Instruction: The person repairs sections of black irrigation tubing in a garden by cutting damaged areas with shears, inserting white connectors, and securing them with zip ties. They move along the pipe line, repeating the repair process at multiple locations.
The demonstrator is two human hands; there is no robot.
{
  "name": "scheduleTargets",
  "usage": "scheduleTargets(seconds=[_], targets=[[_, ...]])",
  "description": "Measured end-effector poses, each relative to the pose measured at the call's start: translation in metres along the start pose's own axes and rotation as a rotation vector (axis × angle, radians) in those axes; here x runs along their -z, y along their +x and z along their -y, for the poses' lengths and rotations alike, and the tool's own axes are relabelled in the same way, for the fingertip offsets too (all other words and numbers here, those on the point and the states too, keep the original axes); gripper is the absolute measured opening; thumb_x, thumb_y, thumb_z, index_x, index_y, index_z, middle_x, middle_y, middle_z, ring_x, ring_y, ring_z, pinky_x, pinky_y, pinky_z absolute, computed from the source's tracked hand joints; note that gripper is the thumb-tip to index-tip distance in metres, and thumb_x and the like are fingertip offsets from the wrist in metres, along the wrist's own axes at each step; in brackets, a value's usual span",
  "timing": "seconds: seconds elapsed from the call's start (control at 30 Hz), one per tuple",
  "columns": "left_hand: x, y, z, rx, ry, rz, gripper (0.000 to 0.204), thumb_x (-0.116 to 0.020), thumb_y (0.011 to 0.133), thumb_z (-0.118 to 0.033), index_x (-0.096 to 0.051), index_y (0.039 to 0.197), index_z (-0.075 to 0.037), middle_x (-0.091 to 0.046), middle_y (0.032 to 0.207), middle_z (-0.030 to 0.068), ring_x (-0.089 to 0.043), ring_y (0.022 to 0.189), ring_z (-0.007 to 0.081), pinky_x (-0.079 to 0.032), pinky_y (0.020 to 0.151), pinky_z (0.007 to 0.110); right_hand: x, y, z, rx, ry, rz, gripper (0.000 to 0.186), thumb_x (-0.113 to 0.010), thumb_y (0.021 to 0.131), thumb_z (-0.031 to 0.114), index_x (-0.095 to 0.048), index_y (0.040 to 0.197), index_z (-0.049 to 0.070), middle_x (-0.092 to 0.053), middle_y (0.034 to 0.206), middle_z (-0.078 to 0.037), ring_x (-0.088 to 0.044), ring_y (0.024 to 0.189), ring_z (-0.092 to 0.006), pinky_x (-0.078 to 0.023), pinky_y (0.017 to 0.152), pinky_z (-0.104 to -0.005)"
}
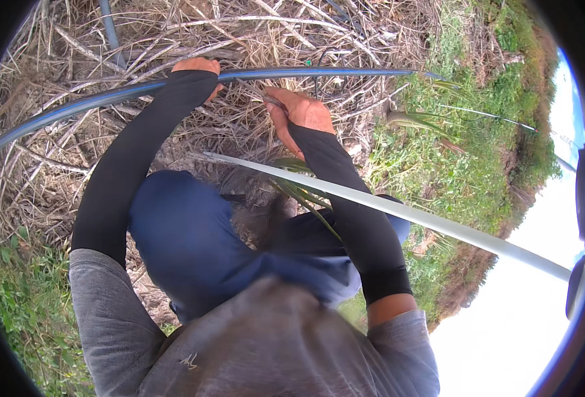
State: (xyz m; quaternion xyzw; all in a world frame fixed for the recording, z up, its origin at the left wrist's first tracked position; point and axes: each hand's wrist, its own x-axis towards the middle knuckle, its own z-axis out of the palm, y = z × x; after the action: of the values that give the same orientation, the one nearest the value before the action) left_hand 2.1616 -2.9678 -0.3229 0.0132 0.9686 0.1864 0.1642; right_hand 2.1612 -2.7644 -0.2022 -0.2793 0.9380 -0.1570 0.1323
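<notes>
A black hose with a blue stripe [117,96] runs in a curve across the top of the head view, over dry stalks. My left hand [200,65] is closed around it, and its fingertips show just below the hose. A little to the right and nearer, my right hand [305,111] is closed with its thumb side toward the left hand. Something thin and brownish [272,100] sticks out from its fingers toward the hose; I cannot tell whether it is a stick or a tool. Black sleeves cover both forearms.
A long pale pole [438,223] slants across my right forearm toward the right edge. Dry stalks [167,40] litter the ground, and a grey pipe [110,33] lies at the upper left. Green plants [438,165] grow on the right, more weeds [21,298] at lower left.
</notes>
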Motion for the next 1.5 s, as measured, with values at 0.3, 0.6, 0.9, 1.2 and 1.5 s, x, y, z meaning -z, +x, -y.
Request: scheduleTargets(seconds=[0.3, 0.6, 0.9, 1.2, 1.5], targets=[[0.011, 0.001, -0.007, 0.079, 0.001, 0.057, 0.037, -0.066, 0.080, -0.044, -0.063, 0.088, -0.009, -0.064, 0.078, 0.0147, -0.065, 0.079, 0.0302, -0.051, 0.073, 0.041, -0.003, -0.001, -0.009, 0.041, -0.034, -0.036, 0.021, -0.060, 0.082, 0.014, -0.064, 0.101, 0.007, -0.065, 0.080, -0.017, -0.064, 0.071, -0.0327, -0.052, 0.063, -0.0401], [0.032, 0.012, -0.010, 0.084, -0.096, 0.408, 0.042, -0.070, 0.077, -0.045, -0.065, 0.089, -0.005, -0.063, 0.073, 0.0131, -0.065, 0.074, 0.0270, -0.050, 0.071, 0.039, 0.004, -0.003, -0.014, 0.027, -0.047, -0.011, 0.024, -0.059, 0.081, 0.015, -0.064, 0.104, 0.009, -0.064, 0.080, -0.020, -0.063, 0.070, -0.0351, -0.051, 0.064, -0.0422], [0.020, 0.007, -0.008, 0.133, -0.181, 0.393, 0.024, -0.066, 0.074, -0.022, -0.064, 0.090, -0.003, -0.062, 0.066, 0.0101, -0.063, 0.060, 0.0243, -0.051, 0.056, 0.041, 0.012, -0.004, -0.015, 0.011, 0.025, 0.000, 0.023, -0.056, 0.084, 0.015, -0.067, 0.104, 0.012, -0.062, 0.070, -0.019, -0.063, 0.067, -0.0337, -0.050, 0.063, -0.0408], [-0.009, -0.012, 0.005, -0.019, -0.106, 0.056, 0.027, -0.064, 0.079, -0.027, -0.061, 0.095, -0.007, -0.064, 0.074, 0.0100, -0.064, 0.071, 0.0263, -0.052, 0.063, 0.040, 0.016, 0.020, 0.010, 0.083, -0.118, 0.154, 0.025, -0.061, 0.087, 0.022, -0.067, 0.108, 0.011, -0.068, 0.086, -0.016, -0.066, 0.072, -0.0251, -0.051, 0.069, -0.0336], [-0.025, -0.017, 0.008, -0.098, -0.136, -0.188, 0.020, -0.058, 0.075, -0.014, -0.062, 0.092, -0.006, -0.063, 0.072, 0.0108, -0.064, 0.070, 0.0281, -0.051, 0.063, 0.040, 0.012, 0.030, 0.007, 0.081, -0.174, 0.212, 0.023, -0.061, 0.086, 0.021, -0.067, 0.107, 0.011, -0.068, 0.086, -0.016, -0.066, 0.074, -0.0276, -0.051, 0.070, -0.0341]])
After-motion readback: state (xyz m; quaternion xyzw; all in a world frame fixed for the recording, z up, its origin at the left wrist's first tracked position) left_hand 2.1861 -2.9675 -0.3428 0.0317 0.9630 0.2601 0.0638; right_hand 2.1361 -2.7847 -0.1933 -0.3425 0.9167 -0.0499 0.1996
